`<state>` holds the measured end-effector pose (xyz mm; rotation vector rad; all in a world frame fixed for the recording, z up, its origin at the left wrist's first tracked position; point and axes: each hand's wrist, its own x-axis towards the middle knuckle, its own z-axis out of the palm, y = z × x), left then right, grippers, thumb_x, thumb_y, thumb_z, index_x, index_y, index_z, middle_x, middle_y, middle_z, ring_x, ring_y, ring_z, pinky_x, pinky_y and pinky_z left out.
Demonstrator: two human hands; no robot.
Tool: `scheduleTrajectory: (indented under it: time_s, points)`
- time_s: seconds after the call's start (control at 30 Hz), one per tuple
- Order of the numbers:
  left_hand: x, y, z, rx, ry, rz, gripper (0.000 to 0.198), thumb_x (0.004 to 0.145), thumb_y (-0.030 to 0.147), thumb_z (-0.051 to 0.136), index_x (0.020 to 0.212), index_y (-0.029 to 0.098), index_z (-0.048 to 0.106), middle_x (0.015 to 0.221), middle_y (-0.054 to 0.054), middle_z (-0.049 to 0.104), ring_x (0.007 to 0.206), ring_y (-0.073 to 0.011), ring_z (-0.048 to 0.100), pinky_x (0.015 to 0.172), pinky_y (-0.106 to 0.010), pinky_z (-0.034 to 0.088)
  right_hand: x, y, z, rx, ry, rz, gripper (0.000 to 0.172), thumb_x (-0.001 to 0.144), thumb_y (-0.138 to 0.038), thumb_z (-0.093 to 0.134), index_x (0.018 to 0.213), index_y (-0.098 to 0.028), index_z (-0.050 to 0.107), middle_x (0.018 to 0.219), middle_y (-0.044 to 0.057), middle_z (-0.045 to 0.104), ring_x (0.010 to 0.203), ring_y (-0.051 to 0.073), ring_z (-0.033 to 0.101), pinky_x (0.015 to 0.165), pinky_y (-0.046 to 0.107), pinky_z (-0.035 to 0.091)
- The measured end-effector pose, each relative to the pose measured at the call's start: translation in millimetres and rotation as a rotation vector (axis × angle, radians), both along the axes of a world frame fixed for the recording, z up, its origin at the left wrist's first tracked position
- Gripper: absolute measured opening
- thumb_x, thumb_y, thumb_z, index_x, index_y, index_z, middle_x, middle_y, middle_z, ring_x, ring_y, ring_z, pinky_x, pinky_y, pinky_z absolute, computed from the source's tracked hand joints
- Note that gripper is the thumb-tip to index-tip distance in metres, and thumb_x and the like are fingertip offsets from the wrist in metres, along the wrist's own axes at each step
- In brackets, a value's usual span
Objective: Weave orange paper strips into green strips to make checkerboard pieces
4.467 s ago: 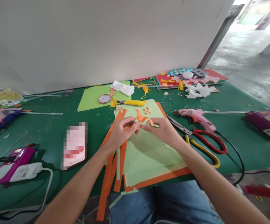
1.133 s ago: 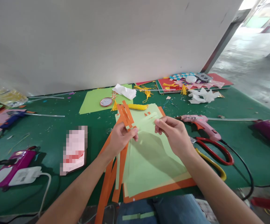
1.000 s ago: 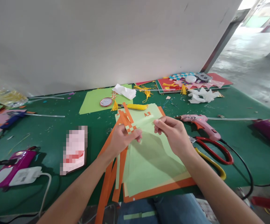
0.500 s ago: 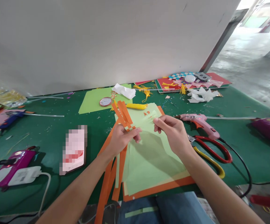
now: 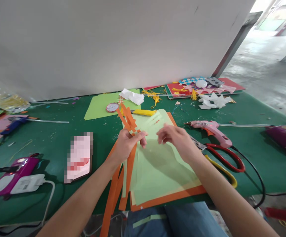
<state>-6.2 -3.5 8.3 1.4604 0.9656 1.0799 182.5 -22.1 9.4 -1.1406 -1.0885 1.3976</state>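
My left hand (image 5: 126, 143) is closed around a bundle of woven orange and pale green paper strips (image 5: 128, 120). The orange ends fan out above its fingers, and a small checkered weave shows by the thumb. Below the hand, long orange strips (image 5: 114, 194) hang past the table's front edge. My right hand (image 5: 176, 140) hovers over the stacked pale green paper sheets (image 5: 162, 174), apart from the left one. Its fingers are curled and smeared by motion, so I cannot tell if they hold anything. Small orange scraps (image 5: 157, 122) lie on the top sheet.
A yellow cutter knife (image 5: 144, 112) lies behind the sheets. To the right are scissors (image 5: 225, 156) and a pink glue gun (image 5: 210, 126) with its cable. A phone (image 5: 80, 158) and a purple power strip (image 5: 16, 174) lie left. Crumpled tissue (image 5: 214, 100) sits at the back.
My right hand has drawn slightly nearer my left, its pinched fingers now curled and blurred. The woven strips in my left hand have tilted a little leftward.
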Motion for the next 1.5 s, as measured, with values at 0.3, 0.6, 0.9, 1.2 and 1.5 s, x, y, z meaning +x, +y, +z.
scheduleTrajectory:
  time_s: [0.3, 0.6, 0.9, 1.2, 1.5]
  points:
    - [0, -2, 1.7, -0.061, 0.078, -0.144, 0.030, 0.083, 0.030, 0.066, 0.057, 0.015, 0.066, 0.054, -0.001, 0.063, 0.049, -0.0120, 0.060, 0.054, -0.023, 0.050, -16, -7, -5.1, 0.052, -0.092, 0.013, 0.026, 0.073, -0.042, 0.072, 0.065, -0.018, 0.069, 0.065, 0.002, 0.065, 0.064, 0.014, 0.054, 0.061, 0.028, 0.041]
    - [3, -4, 0.1, 0.020, 0.160, -0.095, 0.020, 0.082, 0.030, 0.067, 0.068, 0.015, 0.067, 0.064, -0.002, 0.067, 0.057, -0.0150, 0.064, 0.058, -0.024, 0.052, -17, -7, -5.8, 0.042, -0.030, -0.005, 0.030, 0.075, -0.040, 0.070, 0.056, -0.017, 0.064, 0.063, 0.002, 0.065, 0.063, 0.014, 0.055, 0.061, 0.028, 0.039]
    - [0, -5, 4.5, 0.037, 0.191, -0.067, 0.032, 0.086, 0.029, 0.062, 0.057, 0.015, 0.062, 0.055, -0.001, 0.063, 0.053, -0.0123, 0.059, 0.059, -0.024, 0.048, -9, -3, -4.3, 0.103, -0.024, -0.154, 0.027, 0.078, -0.040, 0.070, 0.065, -0.016, 0.066, 0.062, 0.000, 0.060, 0.056, 0.010, 0.047, 0.056, 0.026, 0.036]
    - [-2, -1, -1.9, 0.028, 0.051, -0.081, 0.024, 0.085, 0.027, 0.064, 0.064, 0.015, 0.062, 0.058, 0.002, 0.061, 0.052, -0.0107, 0.057, 0.057, -0.023, 0.048, -6, -1, -2.2, 0.016, 0.126, -0.060, 0.028, 0.077, -0.046, 0.069, 0.080, -0.018, 0.064, 0.074, 0.001, 0.061, 0.068, 0.014, 0.057, 0.055, 0.025, 0.041]
    - [-1, -1, 2.0, 0.045, 0.105, -0.086, 0.029, 0.085, 0.025, 0.063, 0.058, 0.015, 0.060, 0.055, 0.001, 0.061, 0.053, -0.0100, 0.057, 0.058, -0.022, 0.047, -8, -3, -3.1, 0.048, 0.094, -0.079, 0.024, 0.077, -0.035, 0.072, 0.065, -0.016, 0.064, 0.061, 0.000, 0.059, 0.056, 0.009, 0.052, 0.054, 0.025, 0.037]
